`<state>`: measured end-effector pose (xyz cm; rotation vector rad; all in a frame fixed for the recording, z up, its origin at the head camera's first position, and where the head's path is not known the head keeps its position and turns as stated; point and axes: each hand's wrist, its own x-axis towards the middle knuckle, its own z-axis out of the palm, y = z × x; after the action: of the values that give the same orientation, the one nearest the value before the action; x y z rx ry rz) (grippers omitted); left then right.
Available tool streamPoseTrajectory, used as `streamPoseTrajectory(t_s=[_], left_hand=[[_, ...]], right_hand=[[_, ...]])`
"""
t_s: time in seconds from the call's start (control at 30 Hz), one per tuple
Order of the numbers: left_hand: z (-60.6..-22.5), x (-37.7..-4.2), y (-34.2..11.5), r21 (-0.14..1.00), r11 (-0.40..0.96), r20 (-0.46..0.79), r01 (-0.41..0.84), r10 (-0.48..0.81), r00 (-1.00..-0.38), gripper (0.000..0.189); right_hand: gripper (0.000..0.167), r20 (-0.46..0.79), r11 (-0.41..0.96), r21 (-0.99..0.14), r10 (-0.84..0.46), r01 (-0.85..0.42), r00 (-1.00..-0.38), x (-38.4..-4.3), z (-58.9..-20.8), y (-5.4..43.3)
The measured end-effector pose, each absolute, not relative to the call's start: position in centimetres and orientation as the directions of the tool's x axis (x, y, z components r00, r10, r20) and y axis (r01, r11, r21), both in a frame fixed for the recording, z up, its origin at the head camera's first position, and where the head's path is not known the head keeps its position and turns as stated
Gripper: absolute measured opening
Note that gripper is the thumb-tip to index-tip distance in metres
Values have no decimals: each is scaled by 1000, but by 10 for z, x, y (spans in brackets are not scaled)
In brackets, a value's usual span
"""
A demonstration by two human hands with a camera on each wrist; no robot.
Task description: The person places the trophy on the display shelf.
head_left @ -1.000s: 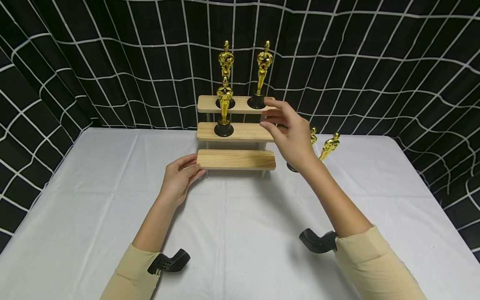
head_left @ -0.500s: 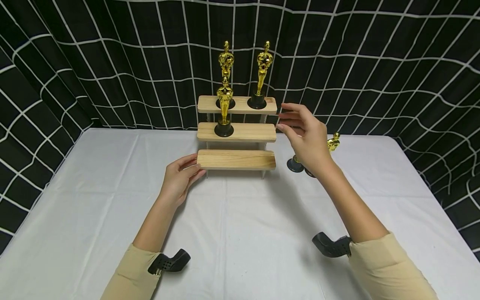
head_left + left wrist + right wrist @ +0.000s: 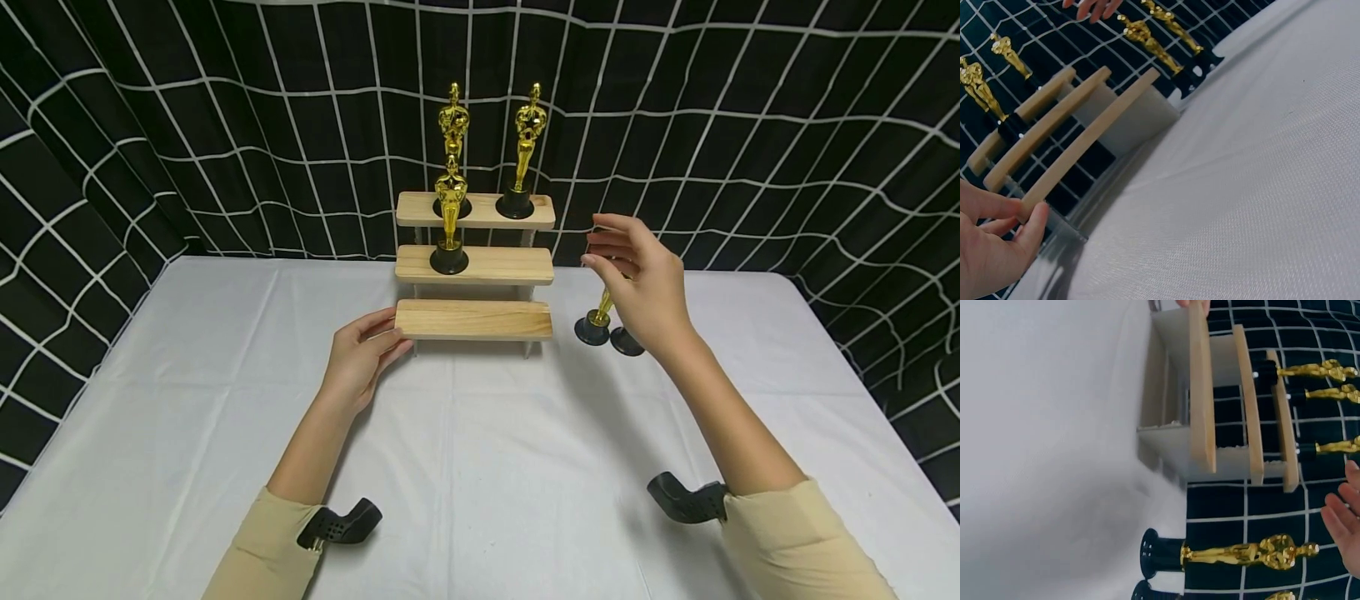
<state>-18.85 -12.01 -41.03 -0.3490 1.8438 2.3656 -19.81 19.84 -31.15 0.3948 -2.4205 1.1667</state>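
A three-step wooden display shelf (image 3: 474,320) stands at the table's far middle. My left hand (image 3: 358,354) pinches the left end of its lowest board, thumb and fingers on either side in the left wrist view. Two gold trophy statuettes with black bases stand on the top board, one at the left and a right statuette (image 3: 528,137). Another statuette (image 3: 450,204) stands left on the middle board. My right hand (image 3: 643,279) hangs in the air holding nothing, its fingers loosely bent. Two more statuettes stand on the table by it; my hand partly hides the nearer base statuette (image 3: 1241,553).
A white cloth covers the table (image 3: 480,467). Behind it hangs a black curtain (image 3: 300,125) with a white grid. Black wrist-camera mounts sit on both sleeves (image 3: 802,533).
My right hand has moved right, away from the right end of the shelf, to over the two statuettes on the table. My left hand keeps its place on the lowest board.
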Motion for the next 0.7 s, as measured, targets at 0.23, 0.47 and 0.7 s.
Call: streamPoseTrajectory(t_s=[0.23,0.47,0.7], left_hand=[[-411,-188,-121,939,-252,-253,-233,-47,-966,48],[-411,-188,-121,939,-258,-246,-227,-44,-968,47],[-411,-188,-120,939,-263,-243,-223,-43,-969,48]], right_hand=[[43,480,633,-662,-53,-402,-875,-196,-312,210],[44,492,641,-655,-40,-401,-869,-196,-313,223],[47,478,661,-653,-18,-369,-878,-197,-314,235]])
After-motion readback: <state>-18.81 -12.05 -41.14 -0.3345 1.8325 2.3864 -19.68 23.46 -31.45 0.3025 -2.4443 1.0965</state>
